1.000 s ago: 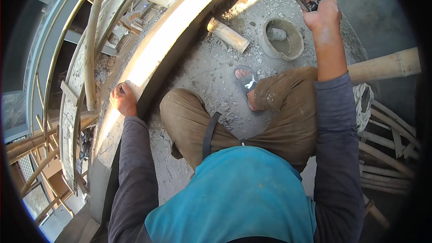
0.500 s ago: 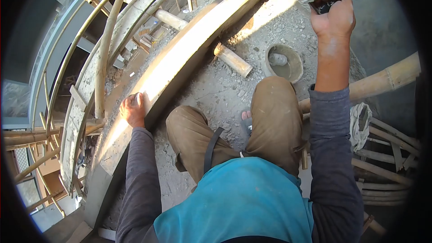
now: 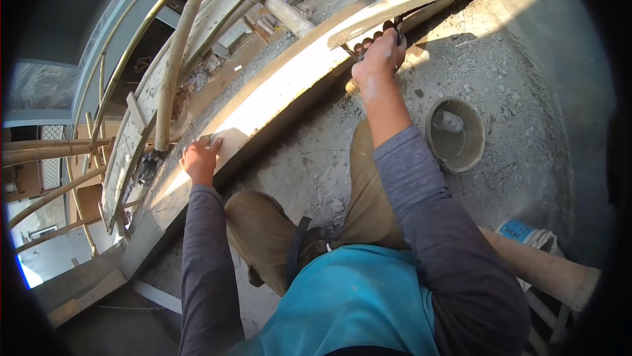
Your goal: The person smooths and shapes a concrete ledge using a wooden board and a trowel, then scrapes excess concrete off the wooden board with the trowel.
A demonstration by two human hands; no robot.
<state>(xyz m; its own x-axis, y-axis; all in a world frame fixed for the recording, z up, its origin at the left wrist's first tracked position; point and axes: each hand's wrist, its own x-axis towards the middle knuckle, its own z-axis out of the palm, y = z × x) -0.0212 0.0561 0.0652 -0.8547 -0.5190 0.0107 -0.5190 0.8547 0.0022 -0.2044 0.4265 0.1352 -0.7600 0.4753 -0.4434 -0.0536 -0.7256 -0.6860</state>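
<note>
The flat-bladed tool (image 3: 395,13) extends just beyond the right hand (image 3: 382,56), whose grip is curled round its handle, at the curved ledge (image 3: 270,92), though whether blade and ledge touch I cannot tell; the left hand (image 3: 201,158) rests on the ledge, fingers loosely spread. Marks on the blue-and-white sack (image 3: 517,231) are too small to read. Earlier, the tool was farther right, away from the ledge

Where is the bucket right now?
In the head view, the bucket stands on the gritty floor, right of the picture's middle, beside the right sleeve; the right hand is up and left of it.
</note>
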